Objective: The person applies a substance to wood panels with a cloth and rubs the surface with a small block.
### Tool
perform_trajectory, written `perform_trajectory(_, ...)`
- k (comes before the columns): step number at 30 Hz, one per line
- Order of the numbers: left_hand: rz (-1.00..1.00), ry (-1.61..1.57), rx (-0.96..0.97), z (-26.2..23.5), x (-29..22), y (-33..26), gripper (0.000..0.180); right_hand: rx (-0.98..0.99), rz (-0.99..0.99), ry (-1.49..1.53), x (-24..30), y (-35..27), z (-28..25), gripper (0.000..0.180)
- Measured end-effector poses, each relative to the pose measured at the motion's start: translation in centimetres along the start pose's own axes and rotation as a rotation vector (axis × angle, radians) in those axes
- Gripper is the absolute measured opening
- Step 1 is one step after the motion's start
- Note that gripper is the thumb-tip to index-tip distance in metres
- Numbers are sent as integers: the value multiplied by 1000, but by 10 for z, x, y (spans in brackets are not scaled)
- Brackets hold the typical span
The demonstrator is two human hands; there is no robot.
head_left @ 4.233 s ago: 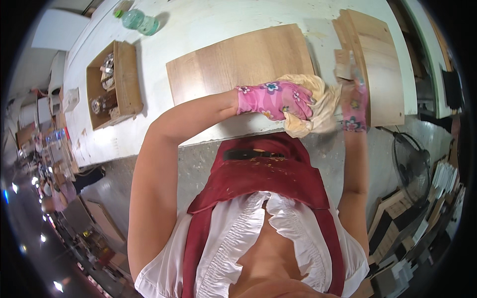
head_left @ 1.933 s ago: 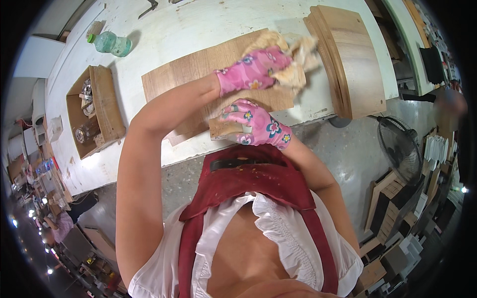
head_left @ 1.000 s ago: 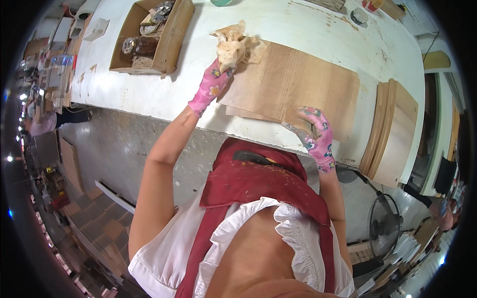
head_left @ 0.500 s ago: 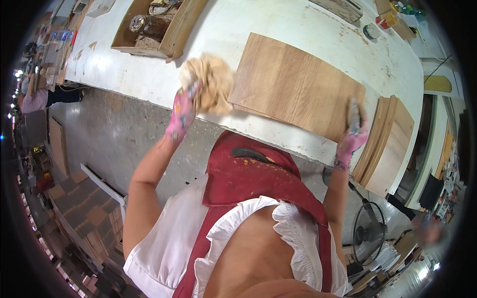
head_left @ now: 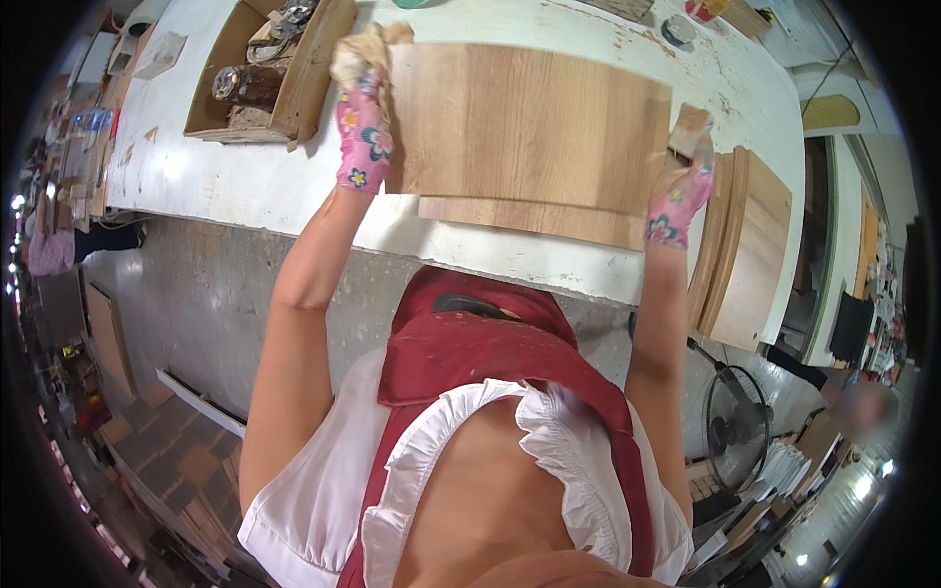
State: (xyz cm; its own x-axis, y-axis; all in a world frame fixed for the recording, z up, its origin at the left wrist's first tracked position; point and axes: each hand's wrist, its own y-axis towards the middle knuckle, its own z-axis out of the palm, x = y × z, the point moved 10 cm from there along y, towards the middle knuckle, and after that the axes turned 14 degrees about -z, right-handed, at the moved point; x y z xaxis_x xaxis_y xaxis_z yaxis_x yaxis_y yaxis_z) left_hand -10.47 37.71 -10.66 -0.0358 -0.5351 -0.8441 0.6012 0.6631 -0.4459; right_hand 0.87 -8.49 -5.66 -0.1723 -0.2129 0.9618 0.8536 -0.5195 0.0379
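Observation:
My left hand point(head_left: 363, 137), in a pink flowered glove, closes on a crumpled beige cloth point(head_left: 355, 57) at the left end of a flat wood-grain panel point(head_left: 529, 127). A second panel point(head_left: 529, 220) shows beneath it, its near edge sticking out toward me. At the opposite end, my right hand point(head_left: 678, 201), gloved alike, grips the upper panel's right edge; some of its fingers are hidden. Just beyond that hand is a small tan piece point(head_left: 692, 125), partly covered, whose kind I cannot make out.
A wooden box point(head_left: 319, 83) with a brown bottle-like object point(head_left: 245, 86) stands at the left of the white table point(head_left: 147, 186). Stacked boards point(head_left: 750, 250) lie at the right. A round container point(head_left: 677, 30) sits farther back. A black fan point(head_left: 735, 431) stands below right.
My left hand and the cloth have moved farther away, to the panel's left end. The upper panel has turned and shifted away and left, exposing more of the one below. My right hand has moved away too.

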Motion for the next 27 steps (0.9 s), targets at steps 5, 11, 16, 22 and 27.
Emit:
perform_trajectory(5, 423, -33, -4, -29, -63, -24, 24, 262, 104, 646, -30, 61, 38, 44)
perform_trajectory(11, 321, -159, 186, -39, 0, -50, 29, 233, 35, 510, 41, 14, -20, 47)
perform_trajectory(16, 52, -82, 501, -39, 73, -71, 35, 658, -119, 396, -31, 42, -83, 60)
perform_trajectory(22, 13, 149, 615, -13, 59, -55, 47, 771, -264, -234, -8, 1, -34, 39)
perform_trajectory(27, -70, 232, 642, 6, 54, -38, 47, 736, -225, -345, -13, -5, -31, 38)
